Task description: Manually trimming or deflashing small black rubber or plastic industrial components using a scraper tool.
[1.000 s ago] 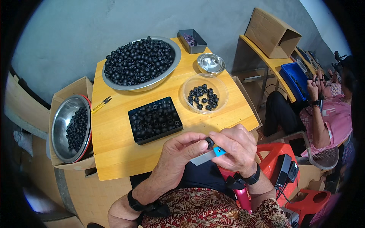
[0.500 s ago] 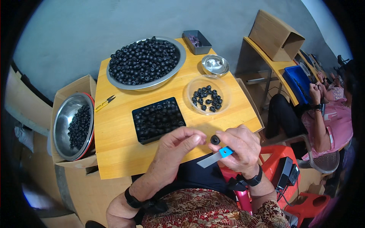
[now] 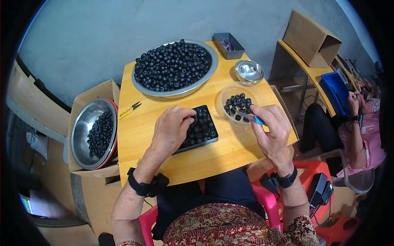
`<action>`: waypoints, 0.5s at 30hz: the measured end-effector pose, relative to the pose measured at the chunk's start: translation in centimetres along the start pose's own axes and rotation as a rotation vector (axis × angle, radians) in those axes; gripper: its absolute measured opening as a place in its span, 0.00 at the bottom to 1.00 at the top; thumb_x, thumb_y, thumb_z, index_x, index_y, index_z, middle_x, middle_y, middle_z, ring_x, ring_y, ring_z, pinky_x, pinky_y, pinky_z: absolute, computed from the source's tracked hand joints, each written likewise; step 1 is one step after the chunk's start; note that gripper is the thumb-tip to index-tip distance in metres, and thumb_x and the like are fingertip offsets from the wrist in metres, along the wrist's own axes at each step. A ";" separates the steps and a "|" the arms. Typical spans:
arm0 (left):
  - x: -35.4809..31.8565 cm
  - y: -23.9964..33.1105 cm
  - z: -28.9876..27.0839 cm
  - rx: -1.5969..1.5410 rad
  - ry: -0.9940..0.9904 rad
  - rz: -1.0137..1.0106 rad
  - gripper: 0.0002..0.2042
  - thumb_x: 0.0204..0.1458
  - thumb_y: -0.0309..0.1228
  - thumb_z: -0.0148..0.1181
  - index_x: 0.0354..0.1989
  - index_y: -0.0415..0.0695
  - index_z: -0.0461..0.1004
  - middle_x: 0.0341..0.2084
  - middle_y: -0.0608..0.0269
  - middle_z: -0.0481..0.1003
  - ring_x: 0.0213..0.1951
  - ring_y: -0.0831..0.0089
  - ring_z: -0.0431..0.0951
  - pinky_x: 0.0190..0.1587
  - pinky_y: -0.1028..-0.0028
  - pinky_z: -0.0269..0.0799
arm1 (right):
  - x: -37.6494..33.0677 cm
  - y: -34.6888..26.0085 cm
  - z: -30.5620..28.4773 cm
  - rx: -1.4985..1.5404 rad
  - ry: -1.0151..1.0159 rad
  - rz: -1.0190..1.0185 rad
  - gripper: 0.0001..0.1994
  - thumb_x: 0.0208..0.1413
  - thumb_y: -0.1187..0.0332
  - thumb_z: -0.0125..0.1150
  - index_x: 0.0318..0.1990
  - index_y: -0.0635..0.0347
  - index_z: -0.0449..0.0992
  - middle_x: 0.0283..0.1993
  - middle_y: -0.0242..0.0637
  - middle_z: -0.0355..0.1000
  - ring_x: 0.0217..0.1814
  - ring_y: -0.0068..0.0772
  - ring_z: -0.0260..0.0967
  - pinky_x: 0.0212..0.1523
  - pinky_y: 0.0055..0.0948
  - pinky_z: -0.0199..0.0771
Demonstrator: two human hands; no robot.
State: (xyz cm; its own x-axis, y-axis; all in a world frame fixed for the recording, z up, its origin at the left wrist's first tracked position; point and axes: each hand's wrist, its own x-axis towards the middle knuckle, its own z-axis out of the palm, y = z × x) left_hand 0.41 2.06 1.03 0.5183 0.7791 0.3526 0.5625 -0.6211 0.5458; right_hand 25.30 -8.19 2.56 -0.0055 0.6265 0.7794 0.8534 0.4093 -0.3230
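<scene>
My left hand (image 3: pixel 170 129) is over the left part of a black rectangular tray (image 3: pixel 197 144) filled with small black round parts. Its thumb and fingertips are pinched among those parts; whatever is between them is hidden. In my right hand (image 3: pixel 274 131) is a small flat blade with a blue grip (image 3: pixel 258 119), its tip pointing left. This blade reaches over the near rim of a clear round bowl (image 3: pixel 254 89), where several black ring-like parts (image 3: pixel 238 102) lie.
A large metal basin (image 3: pixel 213 76) heaped with black parts stands at the back. Behind the clear bowl are a small metal bowl (image 3: pixel 249 71) and a grey box (image 3: pixel 234 51). Yellow snips (image 3: pixel 130 110) lie left. Another basin (image 3: pixel 84 139) sits in a carton; a co-worker (image 3: pixel 359 135) sits right.
My hands have parted and moved forward, the left to the black tray, the right to the clear bowl with the blade. The black part held between them no longer shows. The view has shifted.
</scene>
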 end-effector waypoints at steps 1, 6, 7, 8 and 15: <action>0.3 -0.1 0.5 0.000 -0.001 -0.002 0.08 0.52 0.23 0.60 0.40 0.38 0.78 0.31 0.55 0.76 0.37 0.59 0.77 0.41 0.67 0.72 | -0.2 -0.1 0.0 0.004 0.001 -0.020 0.14 0.42 0.81 0.67 0.40 0.64 0.78 0.33 0.42 0.75 0.34 0.41 0.74 0.35 0.34 0.74; 2.0 -0.8 2.1 0.134 0.027 0.209 0.07 0.50 0.22 0.60 0.38 0.41 0.79 0.31 0.55 0.76 0.38 0.56 0.76 0.43 0.62 0.71 | -1.0 -0.3 0.3 0.060 0.008 0.050 0.13 0.42 0.82 0.67 0.38 0.64 0.79 0.32 0.41 0.74 0.34 0.40 0.74 0.34 0.34 0.74; 2.2 -0.8 2.2 0.132 0.027 0.214 0.07 0.50 0.22 0.60 0.38 0.41 0.79 0.31 0.55 0.76 0.38 0.56 0.76 0.43 0.62 0.71 | -1.0 -0.3 0.3 0.071 0.010 0.058 0.12 0.42 0.82 0.67 0.38 0.64 0.79 0.32 0.41 0.74 0.34 0.40 0.74 0.34 0.34 0.74; 2.4 -0.9 2.3 0.137 -0.006 0.222 0.07 0.50 0.21 0.60 0.37 0.41 0.79 0.31 0.54 0.75 0.38 0.56 0.76 0.43 0.62 0.71 | -1.1 -0.4 0.3 0.067 0.013 0.057 0.12 0.42 0.82 0.67 0.38 0.64 0.79 0.32 0.41 0.74 0.34 0.40 0.74 0.34 0.34 0.74; 2.7 -0.6 1.5 0.153 -0.180 0.205 0.08 0.50 0.19 0.58 0.38 0.39 0.78 0.31 0.51 0.75 0.38 0.53 0.77 0.41 0.61 0.72 | -1.4 -0.4 0.5 0.096 0.027 0.020 0.11 0.43 0.82 0.65 0.37 0.65 0.79 0.31 0.42 0.74 0.32 0.41 0.74 0.34 0.34 0.74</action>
State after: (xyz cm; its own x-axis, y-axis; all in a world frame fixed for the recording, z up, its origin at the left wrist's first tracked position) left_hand 2.42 4.40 0.46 0.7290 0.6171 0.2962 0.5176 -0.7802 0.3513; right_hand 24.73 -8.90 1.27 0.0263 0.6178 0.7859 0.7995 0.4589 -0.3875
